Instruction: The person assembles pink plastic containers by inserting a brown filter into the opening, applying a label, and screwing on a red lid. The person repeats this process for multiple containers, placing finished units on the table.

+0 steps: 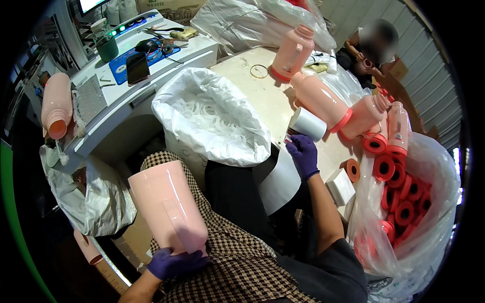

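The person's left hand [174,262], in a purple glove, is gripping the lower end of a pale pink flask shell [166,207], its fingers wrapped under the rim. The shell is tilting up over the checked lap, likely so its side is facing up and free to be worked on.

The right hand [303,154], gloved the same way, is reaching across to the roll of white label backing [308,123] at the table edge. Its fingertips are closing on the strip where it leaves the roll. I cannot tell whether a label is already pinched between them. A long tail of used backing [280,182] is hanging down from the roll, out of the way.

On the cream table [273,101], four finished pink flasks [323,101] are lying or standing close together: one upright at the back and three leaning toward the bag. That keeps them within arm's reach.

The clear bag [434,166] on the right is holding many coral screw bases [396,177], too many and too overlapped for me to count. One open white sack [212,121] is sitting between table and lap. A further pink shell [55,106] is lying on the machine [126,96] to the left.
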Motion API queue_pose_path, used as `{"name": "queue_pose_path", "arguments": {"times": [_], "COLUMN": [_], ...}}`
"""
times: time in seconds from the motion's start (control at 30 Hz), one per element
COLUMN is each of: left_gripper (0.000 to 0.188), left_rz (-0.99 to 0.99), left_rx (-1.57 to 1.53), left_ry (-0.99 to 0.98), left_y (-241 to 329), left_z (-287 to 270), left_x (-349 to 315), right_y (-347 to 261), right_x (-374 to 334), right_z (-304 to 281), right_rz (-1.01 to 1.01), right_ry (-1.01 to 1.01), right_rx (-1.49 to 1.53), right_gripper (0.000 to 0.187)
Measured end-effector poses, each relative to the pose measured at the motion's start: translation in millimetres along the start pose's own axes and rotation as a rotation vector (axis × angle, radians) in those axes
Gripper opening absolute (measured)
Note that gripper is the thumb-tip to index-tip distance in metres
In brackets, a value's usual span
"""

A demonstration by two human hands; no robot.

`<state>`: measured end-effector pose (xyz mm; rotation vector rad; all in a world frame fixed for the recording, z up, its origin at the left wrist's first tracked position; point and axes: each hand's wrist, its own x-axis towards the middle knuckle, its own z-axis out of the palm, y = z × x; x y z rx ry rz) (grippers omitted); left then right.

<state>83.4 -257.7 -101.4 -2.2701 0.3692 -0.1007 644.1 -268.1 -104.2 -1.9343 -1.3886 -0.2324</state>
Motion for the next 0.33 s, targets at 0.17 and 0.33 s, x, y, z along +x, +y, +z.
{"name": "queue_pose_path", "arguments": {"times": [0.17, 0.33], "left_gripper": [0.052, 0.103], "left_rz": [-0.115, 0.479], "left_rx": [-0.235, 0.502], "left_ry": [0.067, -0.055], "left_y": [-41.1, -55.8], "left_z": [-15.2, -20.8], "left_x": [22.6, 19.6], "right_y": [-6.7, 6.3], "right_x": [3.2, -0.6], "right_z": [6.3, 5.1], "right_rz": [0.256, 0.118], "right_ry": [0.043, -0.054], "right_rx": [0.032, 0.032], "right_gripper": [0.02, 0.019]}}
